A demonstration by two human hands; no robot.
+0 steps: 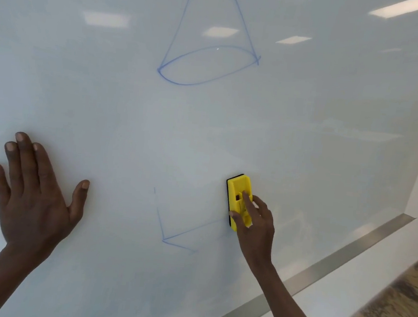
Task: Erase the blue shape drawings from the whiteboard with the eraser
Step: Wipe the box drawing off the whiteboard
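The left hand (33,193) lies flat on the whiteboard (307,116) with its fingers spread, while the right hand (255,225) pinches the yellow eraser (237,193) against the board beside some leftover blue lines (168,235), under a blue cone (206,57), above the metal ledge (345,258).

- Whiteboard (305,141): glossy white, pale rectangular light reflections scattered across it.
- Cone drawing (206,65): thin blue outline.
- Leftover lines (171,236) lower down: fainter blue strokes.
- Eraser (237,193): bright yellow body, black pad along its edge.
- Board's bottom rail (319,269): brushed silver.
- Floor (391,313): streaky tan and brown.
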